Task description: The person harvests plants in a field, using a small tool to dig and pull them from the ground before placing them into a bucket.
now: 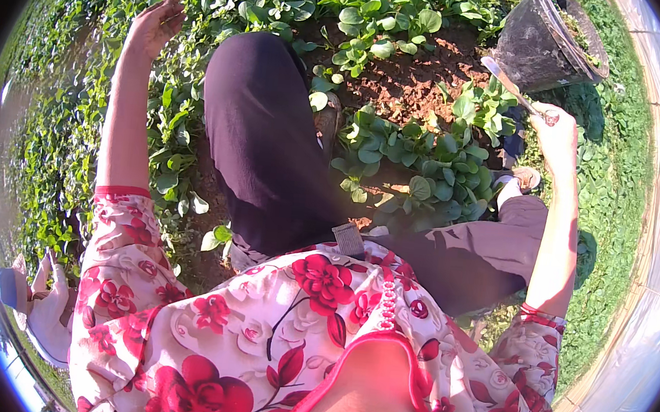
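1. We see the right hand point(554, 133) raised at the right of the view, its fingers closed around the handle of a knife point(513, 87).
2. The knife's long axis runs on a diagonal: the handle end sits in the fist, and the pale blade points up and to the left, away from the person, with its tip just beside the lower wall of a black bucket point(534, 43).
3. We cannot tell whether the blade tip touches the bucket or only lies in front of it.
4. The bucket stands tilted at the top right, its mouth turned toward the right, on low green ground cover.
5. The left hand point(156, 26) is lifted at the upper left over leafy green plants point(413, 158); its fingers curl inward, and we cannot tell whether they hold anything.
6. The two hands are well apart, with a dark-trousered knee point(262, 129) between them.
7. Bare red-brown soil point(415, 84) shows between the plants, ahead of the knee.
8. A small grey rectangular tag point(348, 239) sits at the waist, above the red-and-white floral blouse point(255, 341).
9. A pale sheet point(659, 258) curves along the right rim.
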`<action>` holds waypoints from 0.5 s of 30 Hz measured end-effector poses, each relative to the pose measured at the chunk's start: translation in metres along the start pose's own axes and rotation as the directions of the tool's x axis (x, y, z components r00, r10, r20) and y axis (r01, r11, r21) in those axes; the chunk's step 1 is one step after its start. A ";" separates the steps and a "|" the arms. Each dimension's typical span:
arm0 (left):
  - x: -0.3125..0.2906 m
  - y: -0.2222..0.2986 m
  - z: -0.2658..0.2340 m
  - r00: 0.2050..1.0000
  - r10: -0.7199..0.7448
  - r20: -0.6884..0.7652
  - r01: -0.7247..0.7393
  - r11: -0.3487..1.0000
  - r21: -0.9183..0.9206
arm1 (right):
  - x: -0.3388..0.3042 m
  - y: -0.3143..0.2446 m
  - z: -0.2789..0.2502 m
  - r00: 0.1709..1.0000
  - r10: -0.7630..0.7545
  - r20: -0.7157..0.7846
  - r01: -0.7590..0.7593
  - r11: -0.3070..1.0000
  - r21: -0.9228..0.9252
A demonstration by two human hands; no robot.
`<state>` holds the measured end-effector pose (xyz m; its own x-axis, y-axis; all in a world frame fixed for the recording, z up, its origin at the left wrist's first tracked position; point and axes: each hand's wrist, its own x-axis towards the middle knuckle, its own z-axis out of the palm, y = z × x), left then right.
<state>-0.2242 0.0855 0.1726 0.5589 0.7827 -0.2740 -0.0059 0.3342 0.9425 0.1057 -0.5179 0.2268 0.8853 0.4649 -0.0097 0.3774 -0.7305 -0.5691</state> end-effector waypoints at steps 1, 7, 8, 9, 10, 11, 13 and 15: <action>-0.021 -0.012 -0.009 0.996 -0.018 -0.093 0.018 1.000 0.006 | -0.005 -0.008 -0.027 0.996 -0.052 -0.072 0.044 0.993 -0.110; -0.123 -0.086 -0.150 0.934 0.061 -0.351 -0.045 0.998 0.054 | 0.019 -0.066 -0.069 0.992 -0.112 -0.066 0.112 0.994 0.005; -0.137 -0.101 -0.148 0.926 0.044 -0.376 -0.043 0.999 0.012 | 0.024 -0.066 -0.074 0.991 -0.116 -0.061 0.118 0.992 0.032; -0.144 -0.116 -0.128 0.919 -0.081 -0.386 -0.004 0.977 -0.215 | 0.026 -0.069 -0.084 0.982 -0.173 -0.076 0.172 0.985 -0.020; -0.161 -0.122 -0.110 0.921 -0.110 -0.374 0.041 0.981 -0.189 | 0.033 -0.069 -0.089 0.980 -0.193 -0.055 0.194 0.981 0.019; -0.172 -0.128 -0.094 0.928 -0.144 -0.345 0.088 0.981 -0.174 | 0.032 -0.080 -0.093 0.975 -0.215 -0.064 0.214 0.977 -0.020; -0.180 -0.153 -0.108 0.932 -0.168 -0.321 0.056 0.942 -0.330 | 0.044 -0.101 -0.084 0.960 -0.281 -0.013 0.281 0.960 -0.008; -0.195 -0.163 -0.101 0.897 -0.229 -0.379 0.121 0.950 -0.288 | 0.044 -0.128 -0.066 0.949 -0.312 0.041 0.312 0.950 0.006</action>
<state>-0.4160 -0.0687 0.0534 0.1887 0.8244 -0.5337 -0.1767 0.5631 0.8073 0.1143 -0.4375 0.3536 0.7116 0.6896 0.1345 0.6331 -0.5462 -0.5485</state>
